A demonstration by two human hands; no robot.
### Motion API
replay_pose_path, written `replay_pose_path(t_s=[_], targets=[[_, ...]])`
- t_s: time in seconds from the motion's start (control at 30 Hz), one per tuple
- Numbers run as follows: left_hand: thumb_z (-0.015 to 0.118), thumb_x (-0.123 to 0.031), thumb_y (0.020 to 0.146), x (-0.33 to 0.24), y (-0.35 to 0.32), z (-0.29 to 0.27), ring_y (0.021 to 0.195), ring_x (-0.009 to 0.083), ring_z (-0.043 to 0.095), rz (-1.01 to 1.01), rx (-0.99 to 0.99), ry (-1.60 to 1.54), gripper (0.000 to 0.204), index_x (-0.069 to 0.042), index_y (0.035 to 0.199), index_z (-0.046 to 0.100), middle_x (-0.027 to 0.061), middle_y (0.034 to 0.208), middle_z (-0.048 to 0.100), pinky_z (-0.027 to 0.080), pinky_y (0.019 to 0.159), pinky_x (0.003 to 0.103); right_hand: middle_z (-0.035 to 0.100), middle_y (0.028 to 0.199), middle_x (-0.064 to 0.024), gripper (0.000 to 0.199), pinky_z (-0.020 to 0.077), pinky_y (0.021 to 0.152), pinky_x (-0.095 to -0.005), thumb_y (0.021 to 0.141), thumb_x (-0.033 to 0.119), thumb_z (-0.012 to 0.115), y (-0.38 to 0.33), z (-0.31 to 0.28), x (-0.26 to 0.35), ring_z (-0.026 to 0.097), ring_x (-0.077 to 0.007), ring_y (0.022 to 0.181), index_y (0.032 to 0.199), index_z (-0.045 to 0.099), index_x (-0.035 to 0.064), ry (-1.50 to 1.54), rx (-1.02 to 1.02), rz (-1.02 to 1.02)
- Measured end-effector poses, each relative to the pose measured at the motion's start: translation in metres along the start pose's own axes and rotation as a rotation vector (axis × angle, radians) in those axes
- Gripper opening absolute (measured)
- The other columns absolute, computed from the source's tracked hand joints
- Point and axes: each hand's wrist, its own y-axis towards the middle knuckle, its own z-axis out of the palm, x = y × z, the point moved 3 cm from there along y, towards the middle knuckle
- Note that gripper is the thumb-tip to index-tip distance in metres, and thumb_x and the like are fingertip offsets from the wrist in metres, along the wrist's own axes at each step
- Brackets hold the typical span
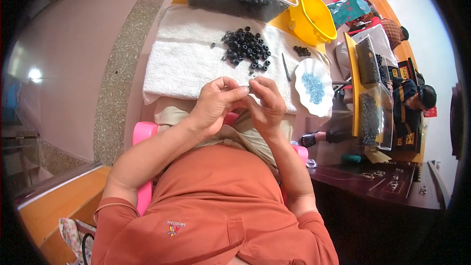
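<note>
Rust-orange shirt [206, 216] was seen nearest, flanked by a pink chair [145, 132]. Beyond it, left hand [216, 103] and right hand [268, 107] were brought together at the fingertips, thumbs and index fingers closed, a small dark piece [249, 88] apparently pinched between them; mostly covered, so its long axis could not be told. Black bead pile [245, 49] was placed just beyond the fingertips, straight ahead; its nearest loose beads were approached closest by the right hand. All was spread on a white towel [176, 44]. To the right were laid a slim dark tool [286, 67], pointed roughly away, and a scalloped white dish [300, 76] filled with pale-blue beads [313, 88]. Farther off, a clear bin [230, 0] and yellow basket [314, 14] were set; at right, a co-worker [414, 100] was seated beside another bench.
</note>
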Motion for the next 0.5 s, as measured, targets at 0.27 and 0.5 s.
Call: replay_pose_path(t_s=[0.27, 0.5], targets=[[0.067, -0.004, 0.089, 0.0035, -0.0013, -0.0017, 0.085, 0.0124, 0.060, 0.014, 0.003, -0.017, 0.009, -0.008, 0.091, 0.059, 0.0023, 0.090, 0.062, 0.052, 0.079, 0.028, 0.064, 0.105, -0.0153, 0.039, 0.0528, 0.077, -0.0306, 0.071, -0.010, 0.073, -0.0012, 0.0067, 0.0025, 0.065, -0.0241, 0.090, 0.108, 0.067, 0.0010, -0.053, -0.095, -0.060], [0.066, -0.005, 0.090, 0.0047, -0.0008, 0.0009, 0.084, 0.0127, 0.060, 0.016, -0.018, -0.012, 0.008, -0.008, 0.091, 0.059, 0.0025, 0.090, 0.062, 0.052, 0.079, 0.028, 0.064, 0.104, -0.0140, 0.039, 0.0500, 0.081, -0.0290, 0.072, -0.013, 0.069, -0.0006, 0.0053, -0.0007, 0.064, -0.0220, 0.094, 0.108, 0.067, 0.0011, 0.041, -0.046, -0.047]])
